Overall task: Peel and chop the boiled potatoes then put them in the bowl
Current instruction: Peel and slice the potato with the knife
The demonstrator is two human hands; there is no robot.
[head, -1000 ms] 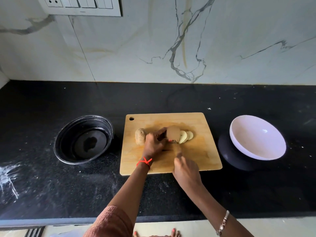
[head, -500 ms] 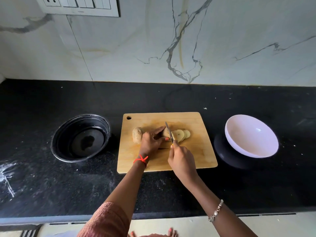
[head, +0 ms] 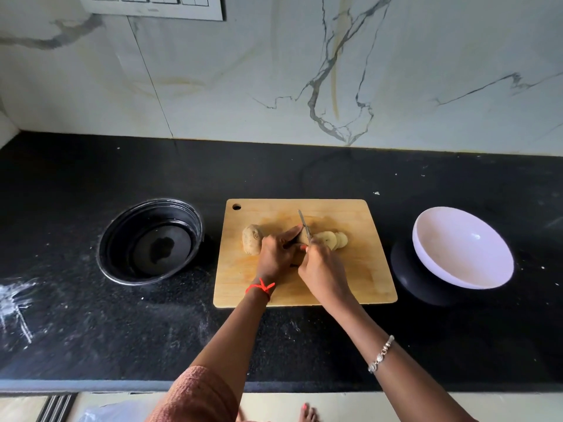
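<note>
A wooden cutting board [head: 359,278] lies in the middle of the black counter. My left hand [head: 278,254] presses down on a potato that is mostly hidden under its fingers. My right hand [head: 323,271] grips a knife [head: 304,225], whose blade stands upright against the cut end of that potato. A few pale round slices [head: 333,240] lean together just right of the blade. A second, unpeeled potato [head: 252,243] lies on the board to the left of my left hand. An empty white bowl [head: 463,248] sits tilted at the right.
A black round pot [head: 150,240] with a little liquid in it stands left of the board. The white bowl rests on a black round base [head: 417,284]. White powder marks the counter's left edge [head: 15,303]. A marble wall rises behind the counter.
The knife went from tilted flat over the slices to blade-upright against the potato, and my right hand moved up close beside my left hand.
</note>
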